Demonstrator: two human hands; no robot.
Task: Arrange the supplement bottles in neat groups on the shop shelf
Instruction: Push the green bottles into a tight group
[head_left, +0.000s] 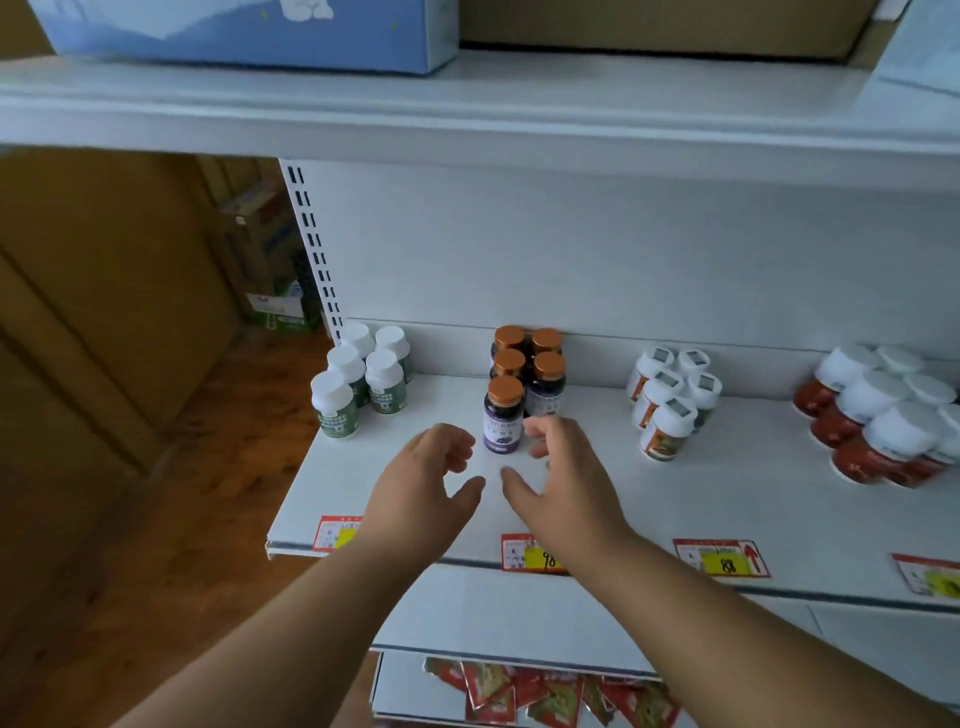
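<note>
Several dark purple bottles with copper caps (524, 374) stand in a tight group at the middle of the white shelf (727, 499). The front one (503, 415) stands just beyond my hands. My left hand (431, 478) hovers to its left with loosely curled fingers and holds nothing. My right hand (563, 467) hovers to its right, also empty, its fingers in front of the group's front right bottle. Green-labelled white-capped bottles (358, 379) are grouped at the left. Orange-labelled white bottles (670, 400) stand right of centre, and red bottles with white caps (878, 415) at the far right.
Price tags (722, 558) line the shelf's front edge. A blue box (249, 31) sits on the upper shelf. Red packets (545, 693) lie on the lower shelf. Cardboard boxes (104, 312) stand left of the unit on a wooden floor.
</note>
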